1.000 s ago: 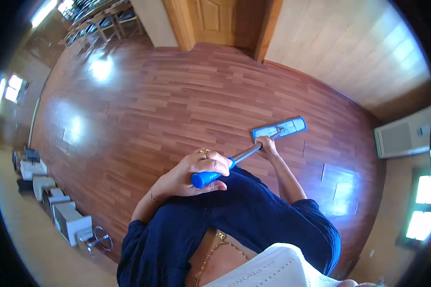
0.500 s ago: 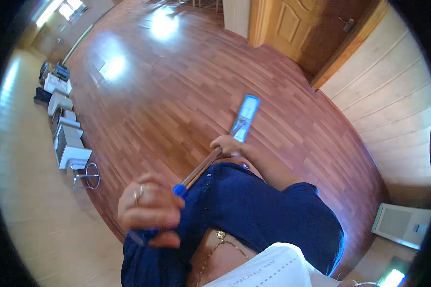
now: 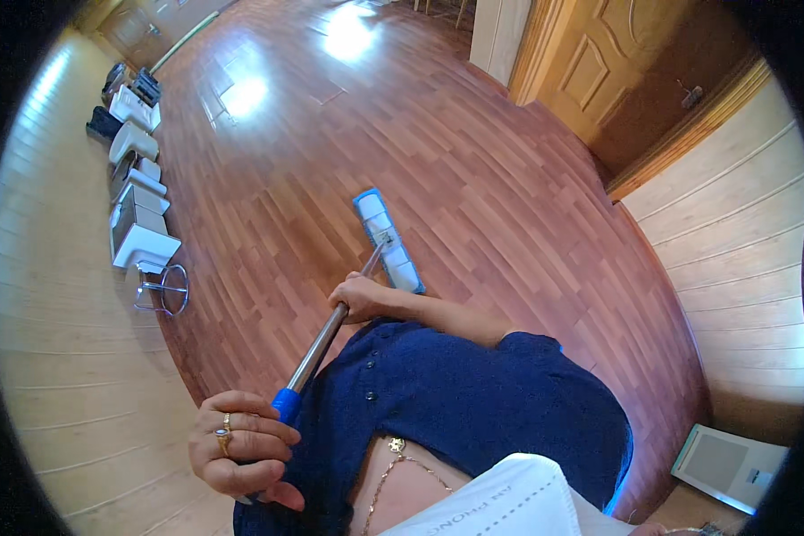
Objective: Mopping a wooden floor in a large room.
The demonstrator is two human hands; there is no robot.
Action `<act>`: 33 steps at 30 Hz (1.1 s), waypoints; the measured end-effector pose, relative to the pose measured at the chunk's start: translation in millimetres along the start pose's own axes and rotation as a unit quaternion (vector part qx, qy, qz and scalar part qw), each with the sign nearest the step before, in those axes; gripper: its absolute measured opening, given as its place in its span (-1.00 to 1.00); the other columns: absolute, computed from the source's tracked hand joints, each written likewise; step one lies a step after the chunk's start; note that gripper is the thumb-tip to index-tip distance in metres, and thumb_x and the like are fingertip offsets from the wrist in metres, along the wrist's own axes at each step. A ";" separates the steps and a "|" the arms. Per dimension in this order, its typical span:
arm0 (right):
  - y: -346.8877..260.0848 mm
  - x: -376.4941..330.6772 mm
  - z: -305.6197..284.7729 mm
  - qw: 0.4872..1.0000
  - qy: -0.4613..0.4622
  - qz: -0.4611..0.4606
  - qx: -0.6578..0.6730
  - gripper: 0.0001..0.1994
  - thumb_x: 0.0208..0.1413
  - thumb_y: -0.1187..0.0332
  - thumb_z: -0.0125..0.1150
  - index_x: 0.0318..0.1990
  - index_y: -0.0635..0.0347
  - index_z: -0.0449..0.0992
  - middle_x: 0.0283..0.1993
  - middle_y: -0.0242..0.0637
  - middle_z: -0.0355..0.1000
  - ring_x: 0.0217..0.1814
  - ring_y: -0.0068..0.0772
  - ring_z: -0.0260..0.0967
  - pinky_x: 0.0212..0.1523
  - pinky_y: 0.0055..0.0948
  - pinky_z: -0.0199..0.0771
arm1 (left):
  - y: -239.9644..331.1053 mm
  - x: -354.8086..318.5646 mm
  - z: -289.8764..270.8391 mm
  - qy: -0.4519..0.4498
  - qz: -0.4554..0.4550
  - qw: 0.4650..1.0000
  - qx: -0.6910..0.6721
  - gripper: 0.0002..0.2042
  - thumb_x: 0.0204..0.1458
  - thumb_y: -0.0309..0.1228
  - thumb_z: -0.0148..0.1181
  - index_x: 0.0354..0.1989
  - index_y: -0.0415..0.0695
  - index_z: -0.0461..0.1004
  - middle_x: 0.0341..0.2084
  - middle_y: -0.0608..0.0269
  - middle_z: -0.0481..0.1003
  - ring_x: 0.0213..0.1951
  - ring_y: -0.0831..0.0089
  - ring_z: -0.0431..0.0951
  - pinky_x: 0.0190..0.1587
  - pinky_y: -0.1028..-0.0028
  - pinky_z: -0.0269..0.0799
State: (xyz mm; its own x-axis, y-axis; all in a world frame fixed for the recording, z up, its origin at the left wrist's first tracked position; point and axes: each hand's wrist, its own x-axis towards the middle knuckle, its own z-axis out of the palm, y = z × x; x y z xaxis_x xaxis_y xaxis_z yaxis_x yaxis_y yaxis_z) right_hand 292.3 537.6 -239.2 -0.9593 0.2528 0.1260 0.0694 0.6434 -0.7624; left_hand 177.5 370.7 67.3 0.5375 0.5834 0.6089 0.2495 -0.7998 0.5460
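Note:
I hold a flat mop by its metal pole (image 3: 317, 350), which slants from lower left up toward the floor. My left hand (image 3: 244, 444), with rings on it, is closed around the blue grip (image 3: 286, 404) at the pole's upper end. Farther down, my right hand (image 3: 359, 297) wraps around the pole, its forearm reaching across from the right. The long white mop head with blue edges (image 3: 375, 214) lies flat on the wooden floor (image 3: 268, 223), just beyond my right hand, tilted from upper left to lower right.
Along the left wall stand white cabinets or appliances (image 3: 147, 230), a dark object (image 3: 104, 122) and a chrome-framed stand (image 3: 163, 288). A wooden door (image 3: 598, 71) is at the upper right. A white boxy unit (image 3: 725, 469) sits at the lower right by the panelled wall (image 3: 724, 223).
The mop head has swung left across the floor and turned to the opposite slant. Both hands moved left with the pole, still gripping it. The view has shifted slightly.

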 end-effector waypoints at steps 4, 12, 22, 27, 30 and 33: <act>16.4 -12.1 -10.8 0.997 0.010 0.044 -0.066 -0.89 -0.21 0.21 0.23 -0.56 -0.03 0.52 -0.49 -0.22 0.50 -0.35 -0.08 0.48 -0.29 -0.06 0.37 | -20.0 -20.1 1.0 0.012 0.011 0.999 -0.033 -0.60 -0.17 -0.12 0.46 -0.31 -0.04 0.38 -0.57 0.34 0.51 -0.43 0.39 0.63 -0.29 0.40 0.41; 113.7 -122.6 -61.3 0.948 0.170 0.222 -0.149 -0.79 -0.18 0.17 0.25 -0.59 0.07 0.47 -0.51 -0.15 0.45 -0.36 0.02 0.44 -0.34 -0.06 0.41 | -120.3 12.8 74.6 0.095 -0.050 0.974 -0.197 -0.77 -0.20 -0.29 0.45 -0.50 -0.08 0.49 -0.61 0.30 0.49 -0.43 0.32 0.61 0.07 0.07 0.19; 196.6 -365.8 -66.0 0.772 0.437 0.461 -0.035 -0.92 -0.14 0.34 0.11 -0.54 0.09 0.41 -0.46 -0.13 0.42 -0.33 -0.01 0.41 -0.30 -0.09 0.34 | -215.7 135.3 197.6 -0.159 -0.045 0.956 -0.241 -0.83 -0.13 -0.40 0.38 -0.37 -0.06 0.53 -0.35 0.28 0.59 -0.10 0.33 0.58 0.16 0.18 0.15; 169.2 -463.4 -54.8 0.692 0.521 0.499 -0.013 -0.83 -0.25 0.52 0.19 -0.43 0.11 0.39 -0.44 -0.15 0.36 -0.30 0.00 0.33 -0.30 -0.12 0.33 | -232.7 182.6 266.5 -0.235 -0.058 0.920 -0.308 -0.86 -0.10 -0.42 0.38 -0.41 -0.02 0.50 -0.29 0.38 0.59 0.02 0.37 0.53 0.20 0.22 0.07; 140.7 -474.7 -42.5 0.666 0.569 0.453 -0.164 -0.77 -0.27 0.48 0.27 -0.39 0.15 0.37 -0.42 -0.16 0.32 -0.25 0.03 0.29 -0.18 -0.11 0.32 | -235.6 199.1 293.7 -0.253 -0.048 0.906 -0.335 -0.84 -0.13 -0.49 0.38 -0.41 -0.07 0.49 -0.27 0.28 0.58 0.03 0.28 0.53 0.11 0.22 0.25; 125.4 -485.8 -33.0 0.588 0.613 0.473 -0.235 -0.75 -0.19 0.34 0.38 -0.44 0.12 0.37 -0.45 -0.15 0.32 -0.22 0.05 0.30 -0.11 -0.08 0.30 | -232.5 213.8 320.3 -0.281 -0.043 0.871 -0.401 -0.80 -0.18 -0.62 0.36 -0.40 -0.14 0.47 -0.27 0.19 0.58 0.03 0.15 0.51 0.04 0.23 0.40</act>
State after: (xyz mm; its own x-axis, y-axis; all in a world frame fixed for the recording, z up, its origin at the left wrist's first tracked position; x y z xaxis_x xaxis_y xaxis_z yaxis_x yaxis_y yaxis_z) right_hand 776.1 519.3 -375.1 0.4662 0.8044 0.3683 0.7572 -0.1475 -0.6363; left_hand 492.4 635.9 -113.8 0.9098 0.2946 0.2924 -0.2144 -0.2695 0.9388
